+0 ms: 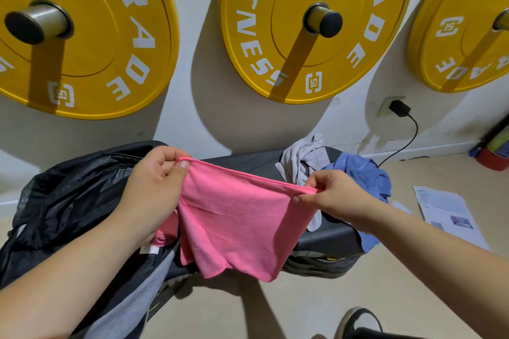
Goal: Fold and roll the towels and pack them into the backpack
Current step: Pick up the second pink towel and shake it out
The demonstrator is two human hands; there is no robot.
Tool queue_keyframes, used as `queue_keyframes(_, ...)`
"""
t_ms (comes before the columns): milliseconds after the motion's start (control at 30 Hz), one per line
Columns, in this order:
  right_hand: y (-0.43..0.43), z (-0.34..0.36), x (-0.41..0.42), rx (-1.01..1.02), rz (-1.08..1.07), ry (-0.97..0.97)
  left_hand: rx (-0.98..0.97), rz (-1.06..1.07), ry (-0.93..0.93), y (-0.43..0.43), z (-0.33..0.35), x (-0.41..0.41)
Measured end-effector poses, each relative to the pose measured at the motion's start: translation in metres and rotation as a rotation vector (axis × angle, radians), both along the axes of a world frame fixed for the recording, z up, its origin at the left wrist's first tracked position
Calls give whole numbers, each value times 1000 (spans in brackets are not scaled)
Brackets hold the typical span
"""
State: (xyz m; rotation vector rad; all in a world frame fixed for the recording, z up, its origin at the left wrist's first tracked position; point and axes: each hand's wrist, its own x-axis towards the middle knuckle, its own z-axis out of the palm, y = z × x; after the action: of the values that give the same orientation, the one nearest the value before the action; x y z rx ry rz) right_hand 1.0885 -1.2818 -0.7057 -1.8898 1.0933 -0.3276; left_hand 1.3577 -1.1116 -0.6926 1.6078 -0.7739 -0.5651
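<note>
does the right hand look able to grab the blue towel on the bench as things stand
Probably not right away. The right hand is pinching a corner of the pink towel, so it is occupied. The blue towel lies just beyond it on the bench with nothing between, so after letting go it looks reachable.

3 yellow plates (314,22) on white wall (198,36), beige floor (303,308).
</note>
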Motion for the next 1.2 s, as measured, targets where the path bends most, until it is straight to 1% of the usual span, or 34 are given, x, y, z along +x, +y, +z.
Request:
queue_keyframes(100, -2, 8, -7, 212, -44, -202, 26, 27, -36, 3, -6, 7)
queue_keyframes(167, -7, 13, -12, 323, -104, -364, 11, 58, -19, 4, -6, 10)
queue_keyframes(267, -8, 25, -16, 330, -172, -500, 6, 70, 31, 3, -6, 11)
queue_keyframes(467, -5, 43, -20, 281, -126, -536, 18, 61, 44, 2, -4, 6)
queue_keyframes(633, -11, 51, -29, 238, -194, -542, -66, 75, 34, 8, 12, 4)
queue_keyframes(733, -15, 50, -35, 217, -205, -530, -24, 39, 8, 12, 18, 0)
queue_keyframes(767, -16, 48, -37, 185, -200, -487, -4, 20, 7, 13, 16, -1)
queue_keyframes(800, -17, 44, -37, 116, -190, -397, 20, 1, -4, 13, 13, 0)
queue_keyframes(867, -19, 37, -34, -116, -156, -109, 77, -15, -61, 12, 6, 3)
queue_keyframes(900, -20, 34, -30, -224, -138, 3, 99, -13, -101, 11, 2, 5)
queue_keyframes(933, -22, 31, -26, -301, -132, 60, 119, 1, -160, 9, 0, 8)
queue_keyframes(1000, -27, 27, -13, -390, -171, 46, 131, 58, -318, 1, 0, 13)
queue_keyframes(1067, -31, 27, 2, -424, -260, -75, 109, 115, -419, -11, 7, 19)
queue_keyframes(1133, -32, 30, 18, -449, -340, -199, 72, 159, -439, -27, 18, 29)
queue_keyframes(1200, -35, 33, 31, -467, -381, -311, 28, 175, -412, -45, 30, 42)
